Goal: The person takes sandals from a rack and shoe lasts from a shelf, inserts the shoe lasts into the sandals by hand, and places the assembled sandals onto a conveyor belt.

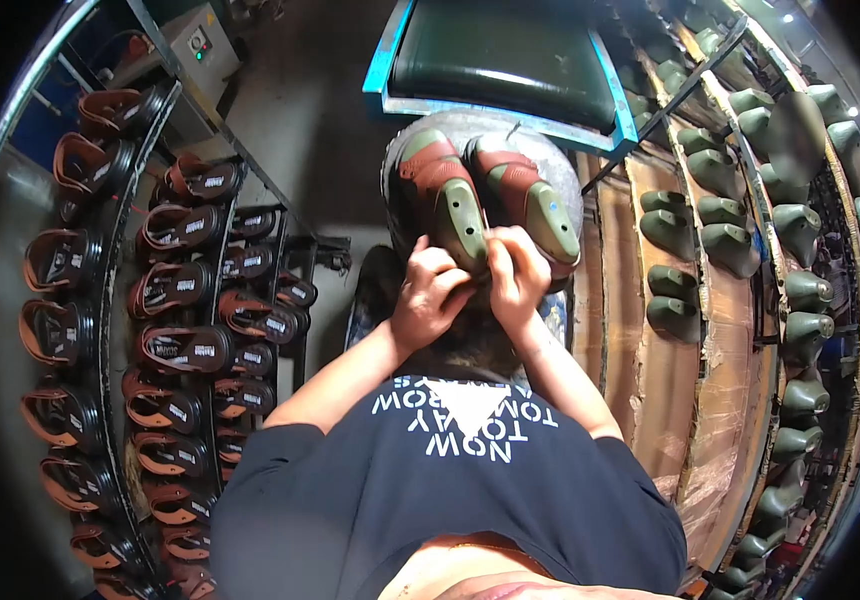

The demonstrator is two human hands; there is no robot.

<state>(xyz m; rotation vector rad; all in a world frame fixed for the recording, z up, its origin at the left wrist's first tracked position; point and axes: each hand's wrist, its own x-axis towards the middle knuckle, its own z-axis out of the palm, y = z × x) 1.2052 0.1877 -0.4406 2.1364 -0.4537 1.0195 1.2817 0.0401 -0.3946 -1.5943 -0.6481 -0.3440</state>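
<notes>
Two brown sandals with green shoe lasts in them rest side by side on a round grey stand in front of me. My left hand [430,295] is closed at the heel end of the left sandal [434,165], its thumb and fingers pinched at the edge. Close beside it, my right hand [517,275] has its fingers bent and pressed against the same heel. Exactly what lies between the fingertips is hidden. The right sandal [512,175] sits untouched, and its green last [552,222] shows at the heel.
A conveyor belt [505,55] in a blue frame stands just beyond the grey stand [400,140]. Racks of brown sandals [185,350] line my left. On my right, wooden shelves [650,400] carry many green shoe lasts [730,245]. A grey control box [195,50] is at the back left.
</notes>
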